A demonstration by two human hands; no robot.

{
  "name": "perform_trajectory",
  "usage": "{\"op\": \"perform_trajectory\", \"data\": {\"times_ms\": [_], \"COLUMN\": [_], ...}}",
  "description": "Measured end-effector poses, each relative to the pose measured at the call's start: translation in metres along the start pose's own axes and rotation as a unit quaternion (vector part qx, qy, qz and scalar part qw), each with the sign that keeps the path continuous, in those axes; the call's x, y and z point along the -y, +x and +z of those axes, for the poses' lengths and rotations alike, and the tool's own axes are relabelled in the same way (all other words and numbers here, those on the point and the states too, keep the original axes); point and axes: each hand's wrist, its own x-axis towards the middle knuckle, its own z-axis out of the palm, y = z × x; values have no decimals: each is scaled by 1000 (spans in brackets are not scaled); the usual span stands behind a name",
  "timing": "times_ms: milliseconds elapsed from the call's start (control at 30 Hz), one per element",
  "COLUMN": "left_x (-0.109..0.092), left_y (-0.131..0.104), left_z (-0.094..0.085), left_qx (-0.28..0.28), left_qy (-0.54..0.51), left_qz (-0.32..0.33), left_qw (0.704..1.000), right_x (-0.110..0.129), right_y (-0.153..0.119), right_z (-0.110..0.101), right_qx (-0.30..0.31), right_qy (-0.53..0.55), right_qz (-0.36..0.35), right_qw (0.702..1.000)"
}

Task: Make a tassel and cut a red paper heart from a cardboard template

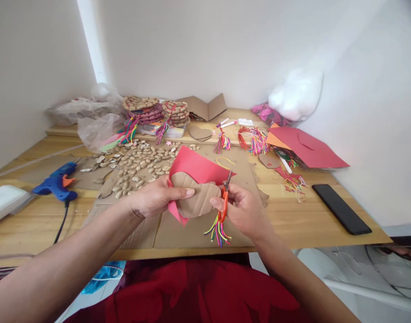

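My left hand (165,194) is closed on a brown cardboard heart (195,197) together with the red paper (195,162) behind it, the thumb lying on the cardboard face. Orange-handled scissors (223,208) are gripped in my right hand (242,206), blades pointing up and away beside the heart's right edge. A strip of red paper stands out near the blades. Below the scissors, a tassel of colored cords (219,232) rests on the cardboard sheet. Just beyond the paper lies a yellow cord (225,160).
Loose peanuts (141,161) cover the cardboard mat. A blue glue gun (57,181) lies left, a black phone (342,209) right. Peanut-covered stacks (175,113), colored tassels (258,140) and plastic bags (101,128) stand along the back. Red paper sheets (313,146) lie at the back right.
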Motion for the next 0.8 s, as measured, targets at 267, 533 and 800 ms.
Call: {"op": "perform_trajectory", "data": {"times_ms": [267, 533, 800], "left_x": [3, 15, 19], "left_y": [2, 8, 8], "left_z": [5, -6, -18], "left_qx": [23, 2, -30], "left_qy": [-15, -50, -111], "left_qz": [18, 2, -2], "left_qw": [999, 999, 993], "right_x": [-6, -12, -18], "right_y": [3, 12, 20], "right_z": [12, 13, 11], "right_qx": [-61, -57, -75], "right_qy": [34, 2, 13], "right_qz": [5, -10, 2], "right_qw": [998, 998, 997]}}
